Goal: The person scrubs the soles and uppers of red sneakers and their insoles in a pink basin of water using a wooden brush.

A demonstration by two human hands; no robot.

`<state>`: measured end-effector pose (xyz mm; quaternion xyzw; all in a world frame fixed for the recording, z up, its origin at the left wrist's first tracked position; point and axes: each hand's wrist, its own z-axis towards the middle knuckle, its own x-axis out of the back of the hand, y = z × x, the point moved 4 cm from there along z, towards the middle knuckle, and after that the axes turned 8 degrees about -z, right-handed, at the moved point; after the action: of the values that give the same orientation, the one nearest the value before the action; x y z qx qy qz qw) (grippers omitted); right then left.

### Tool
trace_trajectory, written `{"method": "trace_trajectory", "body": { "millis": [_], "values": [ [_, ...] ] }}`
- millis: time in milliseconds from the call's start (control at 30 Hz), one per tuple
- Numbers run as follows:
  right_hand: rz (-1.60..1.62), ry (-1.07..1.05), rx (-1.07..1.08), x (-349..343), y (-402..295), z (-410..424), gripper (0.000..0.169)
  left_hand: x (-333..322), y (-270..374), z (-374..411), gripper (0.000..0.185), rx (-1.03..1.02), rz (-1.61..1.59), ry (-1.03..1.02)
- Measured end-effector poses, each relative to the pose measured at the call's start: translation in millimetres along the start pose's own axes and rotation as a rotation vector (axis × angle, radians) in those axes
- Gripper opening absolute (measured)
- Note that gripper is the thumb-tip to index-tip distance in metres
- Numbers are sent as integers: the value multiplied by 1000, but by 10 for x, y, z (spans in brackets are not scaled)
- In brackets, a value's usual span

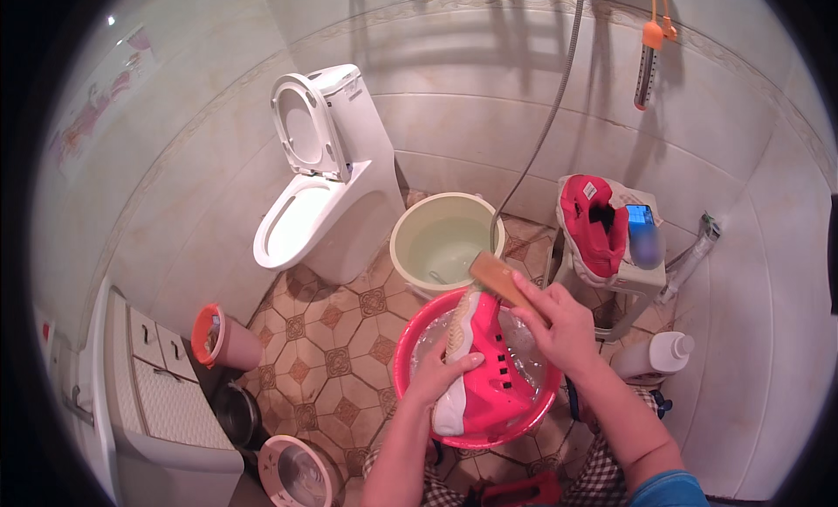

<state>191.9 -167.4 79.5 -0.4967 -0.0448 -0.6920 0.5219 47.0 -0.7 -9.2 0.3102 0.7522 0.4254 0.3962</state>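
A red sneaker (488, 376) with a white sole lies on its side over a pink basin (400, 350) of sudsy water. My left hand (448, 373) grips it by the sole, thumb on the red upper. A wooden-backed scrubbing brush (501, 281) is in my right hand (556, 324), held at the toe end of the shoe; its bristles are mostly hidden. Behind the basin stands a pale green bucket (399, 245) of water, a grey shower hose (556, 101) hanging down into it. The other red sneaker (582, 235) sits on a white plastic stool (645, 278) at the right.
A phone (640, 222) lies beside that sneaker. Near the right wall stands a white detergent bottle (655, 356). The toilet (334, 199) has its lid up. At the left are a pink waste bin (239, 343), a dark basin (237, 412), a small pink basin (270, 471) and a cabinet (177, 402).
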Motion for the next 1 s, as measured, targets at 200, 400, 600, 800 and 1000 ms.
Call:
{"method": "trace_trajectory", "body": {
  "millis": [200,400,600,800,1000],
  "values": [
    [39,-40,128,-106,-74,-100,52,2,-47,10,80,52,-66,39],
    [44,-87,188,-82,-295,-186,52,162,-119,105,81,22,-43,57],
    [-58,-51,-37,-97,25,-34,51,-40,-53,-8,86,47,3,25],
    [229,-74,-205,-97,202,-8,51,21,-16,8,99,-15,-40,-86],
    [791,-142,-230,-178,176,-35,51,-31,218,-18,117,-255,-3,-185]
  ]
}}
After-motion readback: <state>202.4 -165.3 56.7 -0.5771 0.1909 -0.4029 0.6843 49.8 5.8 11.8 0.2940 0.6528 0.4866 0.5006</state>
